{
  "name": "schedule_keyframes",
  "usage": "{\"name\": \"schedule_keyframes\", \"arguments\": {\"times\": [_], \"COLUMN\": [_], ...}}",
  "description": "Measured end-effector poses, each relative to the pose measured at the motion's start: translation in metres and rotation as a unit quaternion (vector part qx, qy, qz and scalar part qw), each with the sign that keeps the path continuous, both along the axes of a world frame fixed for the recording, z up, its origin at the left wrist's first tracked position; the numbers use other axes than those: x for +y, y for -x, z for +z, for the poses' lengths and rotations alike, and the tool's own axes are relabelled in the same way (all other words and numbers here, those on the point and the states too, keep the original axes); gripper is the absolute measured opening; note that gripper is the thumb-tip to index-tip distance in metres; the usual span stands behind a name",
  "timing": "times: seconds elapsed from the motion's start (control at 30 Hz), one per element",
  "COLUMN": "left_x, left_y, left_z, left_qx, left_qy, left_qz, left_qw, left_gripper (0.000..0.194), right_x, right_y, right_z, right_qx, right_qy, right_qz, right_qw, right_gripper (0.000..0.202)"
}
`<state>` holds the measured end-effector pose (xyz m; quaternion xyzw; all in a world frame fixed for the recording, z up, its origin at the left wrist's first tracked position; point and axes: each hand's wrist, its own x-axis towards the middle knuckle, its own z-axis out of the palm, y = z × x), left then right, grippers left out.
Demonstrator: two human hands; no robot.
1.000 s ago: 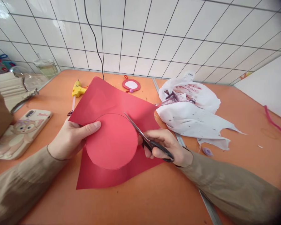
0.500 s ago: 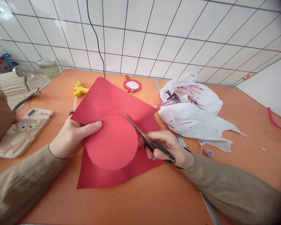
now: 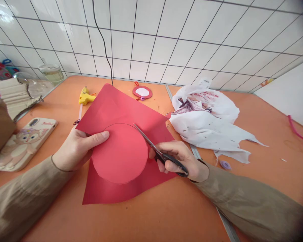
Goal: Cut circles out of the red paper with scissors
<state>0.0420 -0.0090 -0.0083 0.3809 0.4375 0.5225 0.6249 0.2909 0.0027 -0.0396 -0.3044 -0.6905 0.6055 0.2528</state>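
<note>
A sheet of red paper [image 3: 108, 104] is held up over the orange table, pinched at its left side by my left hand [image 3: 83, 144], thumb on top. A large circle [image 3: 120, 154] shows on the sheet, cut free along its right and lower edge and still joined at the upper left, where a drawn line continues. My right hand [image 3: 178, 156] is closed round the black handles of a pair of scissors [image 3: 154, 146]. The blades lie along the circle's upper right edge and look nearly closed. Fingers behind the paper are hidden.
A yellow glue gun [image 3: 85, 96] and a small red round ornament [image 3: 142, 91] lie behind the paper. White plastic bag [image 3: 207, 127] and a purple roll [image 3: 225, 164] sit to the right. At left are a phone [image 3: 27, 141], a cardboard box [image 3: 1, 124] and a cup [image 3: 51, 73].
Almost nothing differs. The view has shifted very slightly, and the paper, the scissors and both hands keep nearly the same positions.
</note>
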Motion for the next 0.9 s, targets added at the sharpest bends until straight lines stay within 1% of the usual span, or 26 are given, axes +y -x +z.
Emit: {"name": "schedule_keyframes", "arguments": {"times": [0.1, 0.23, 0.4, 0.9], "left_x": [0.0006, 0.0014, 0.0003, 0.0008], "left_y": [0.0006, 0.0011, 0.0006, 0.0012], "left_z": [-0.0013, -0.003, -0.0005, -0.0003], "left_qx": [-0.002, -0.014, -0.005, -0.01], "left_qy": [0.007, -0.003, 0.015, 0.011], "left_qz": [-0.001, -0.005, -0.002, -0.003], "left_qw": [1.0, 1.0, 1.0, 1.0], "left_gripper": [0.017, 0.018, 0.016, 0.015], "right_x": [-0.0002, -0.0001, 0.0001, -0.0006], "right_y": [0.0001, -0.0005, -0.001, -0.0009], "right_z": [-0.0004, -0.0013, -0.002, -0.0016], "right_qx": [0.004, 0.008, 0.008, 0.012], "right_qy": [0.001, 0.006, 0.009, 0.02], "right_qz": [0.0, -0.003, -0.002, 0.003], "right_qw": [1.0, 1.0, 1.0, 1.0], "right_gripper": [0.05, 0.049, 0.049, 0.048]}}
